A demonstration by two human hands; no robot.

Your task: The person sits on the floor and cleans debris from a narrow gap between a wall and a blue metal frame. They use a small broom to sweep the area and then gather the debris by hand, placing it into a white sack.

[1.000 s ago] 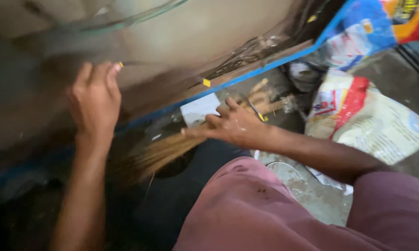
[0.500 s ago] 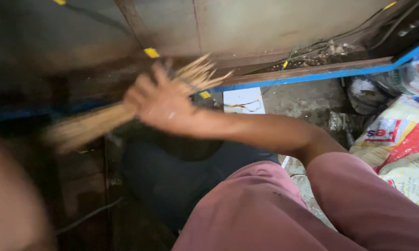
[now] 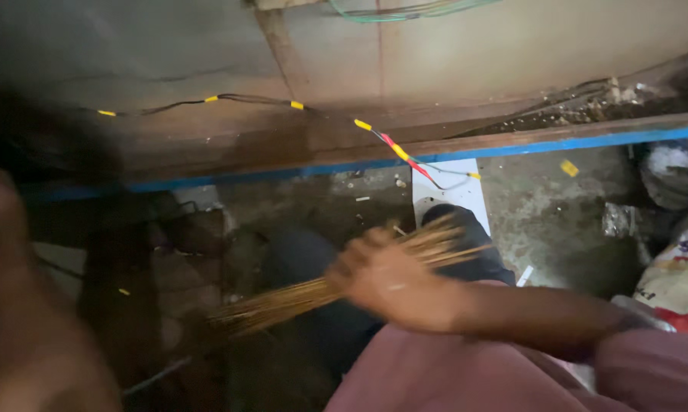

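Down low, the right hand (image 3: pixel 382 276) is clenched around a broom (image 3: pixel 313 294), a bundle of thin yellow-brown sticks. The fist grips the bundle near its upper end; short stick ends fan out past the knuckles toward the right, while the long part slants down and left, its tips blurred above the dark floor (image 3: pixel 557 221). The hand itself is blurred too, so single fingers are hard to make out. Its forearm runs back to the right, over a knee in pink cloth (image 3: pixel 466 374) that fills the bottom of the view.

At the far left a big, dark, out-of-focus shape is the left hand (image 3: pixel 16 305), close to the camera; I cannot tell whether it is open or closed, or whether it holds anything. It is well apart from the broom.

Behind the broom runs a brown wooden board with a blue strip (image 3: pixel 588 142) along its lower edge. A thin wire (image 3: pixel 245 98) with yellow bands droops along the wall above it and turns red near a white sheet (image 3: pixel 451 194) that lies on the floor just beyond the right hand. A dark rounded thing lies partly under the hand and broom; what it is I cannot tell. A printed sack (image 3: pixel 683 275) sits at the right edge, with a grey bundle above it.
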